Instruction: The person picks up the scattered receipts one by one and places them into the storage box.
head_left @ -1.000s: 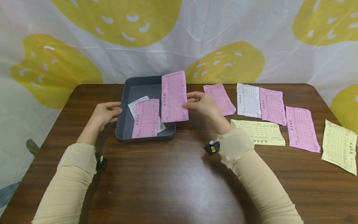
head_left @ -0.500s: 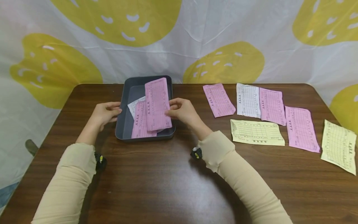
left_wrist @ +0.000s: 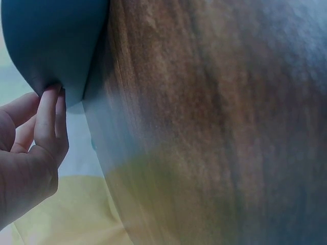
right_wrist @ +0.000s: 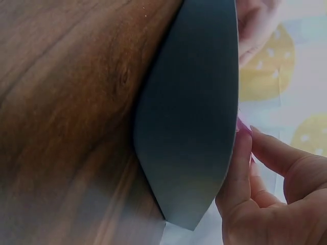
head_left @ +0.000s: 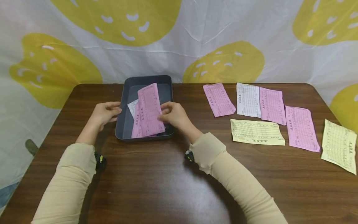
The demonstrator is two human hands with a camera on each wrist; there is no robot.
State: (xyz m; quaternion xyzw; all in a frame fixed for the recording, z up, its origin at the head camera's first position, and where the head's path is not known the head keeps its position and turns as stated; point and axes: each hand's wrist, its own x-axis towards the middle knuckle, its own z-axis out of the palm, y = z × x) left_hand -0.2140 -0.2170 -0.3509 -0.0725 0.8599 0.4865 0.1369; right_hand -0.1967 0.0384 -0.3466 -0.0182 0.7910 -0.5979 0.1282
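Note:
A pink printed paper slip [head_left: 151, 109] hangs over the dark grey tray [head_left: 148, 80], its right edge pinched between thumb and fingers of my right hand [head_left: 176, 116]. Beneath it in the tray lie another pink slip [head_left: 136, 127] and a white slip [head_left: 132, 108], both partly covered. My left hand [head_left: 104, 113] holds the tray's left side, thumb at the rim and fingers against the outer wall [left_wrist: 56, 46]. From the right wrist view, the tray wall [right_wrist: 189, 112] hides most of the held slip; only a small pink bit [right_wrist: 244, 125] shows at the fingertips.
On the brown table [head_left: 145, 180], right of the tray, lie a pink slip [head_left: 219, 99], a white slip [head_left: 248, 100], two more pink slips, a yellow slip [head_left: 257, 132] and another yellow slip [head_left: 339, 146] at far right. A patterned cloth [head_left: 156, 59] hangs behind.
My right hand has moved left with the pink slip, from the tray's right edge to over the slips inside, and lowered it. My left hand has stayed at the tray's side.

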